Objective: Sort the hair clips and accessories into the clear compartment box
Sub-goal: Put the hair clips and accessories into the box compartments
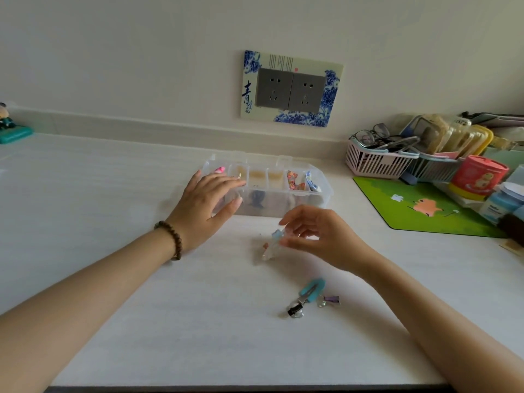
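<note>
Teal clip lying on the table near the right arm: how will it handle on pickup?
The teal clip looks flat and thin, so it probably will not roll. It looks like rigid plastic over metal, so likely stiff and light. Lying flush on the smooth table, it may slide before fingertips get under it.

Clear plastic, matt white top, bits of shiny metal.
My compartment box (323, 191) is glossy see-through plastic on a smooth matt white table (141, 321); the clip (273, 245) in my right hand (320, 239) looks translucent, the teal clip (311, 290) shows bright metal, and dark wooden-looking beads (173, 239) ring my wrist.
</note>
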`<state>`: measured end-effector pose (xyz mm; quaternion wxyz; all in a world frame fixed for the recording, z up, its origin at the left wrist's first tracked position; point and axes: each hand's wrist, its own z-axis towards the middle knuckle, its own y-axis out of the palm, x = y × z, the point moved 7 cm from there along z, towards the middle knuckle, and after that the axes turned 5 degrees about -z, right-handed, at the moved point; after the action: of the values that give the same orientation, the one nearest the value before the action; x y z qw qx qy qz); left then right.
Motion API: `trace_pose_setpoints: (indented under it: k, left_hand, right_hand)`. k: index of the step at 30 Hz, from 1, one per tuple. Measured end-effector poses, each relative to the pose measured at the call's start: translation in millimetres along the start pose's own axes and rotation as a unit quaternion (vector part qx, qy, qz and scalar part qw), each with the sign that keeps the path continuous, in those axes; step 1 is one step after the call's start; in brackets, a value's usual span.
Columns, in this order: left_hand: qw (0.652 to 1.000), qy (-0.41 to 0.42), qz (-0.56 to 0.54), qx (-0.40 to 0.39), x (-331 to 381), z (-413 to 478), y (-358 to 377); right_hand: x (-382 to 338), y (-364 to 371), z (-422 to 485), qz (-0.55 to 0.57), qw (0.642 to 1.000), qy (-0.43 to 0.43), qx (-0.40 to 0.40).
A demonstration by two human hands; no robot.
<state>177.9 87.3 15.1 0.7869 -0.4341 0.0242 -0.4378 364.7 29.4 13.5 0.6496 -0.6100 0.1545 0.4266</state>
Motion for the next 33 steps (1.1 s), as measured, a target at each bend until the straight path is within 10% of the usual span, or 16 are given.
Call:
trace_pose_setpoints:
  k: [9, 15, 19, 25, 33]
  left_hand:
    - [1.000, -0.003, -0.010, -0.010, -2.6, 1.7, 1.5]
    - [1.000, -0.003, -0.012, -0.014, -1.7, 1.6, 1.2]
    - [1.000, -0.001, -0.014, -0.007, -3.0, 1.9, 0.9]
    - [1.000, 0.001, -0.020, 0.006, -3.3, 2.1, -0.3]
    - [1.000, -0.001, -0.009, 0.008, -1.3, 1.6, -0.2]
  right_hand:
    - [-12.0, -84.9, 75.7, -0.039, 0.972, -0.005, 0.231]
    - [0.2, -51.5, 96.5, -0.265, 0.958, 0.029, 0.105]
    - [-25.0, -53.8, 59.4, -0.182, 0.971, -0.045, 0.147]
    - [-23.8, -2.2, -21.6, -0.067, 0.975, -0.028, -0.210]
    - [-15.1, 20.9, -49.6, -0.081, 0.973, -0.029, -0.213]
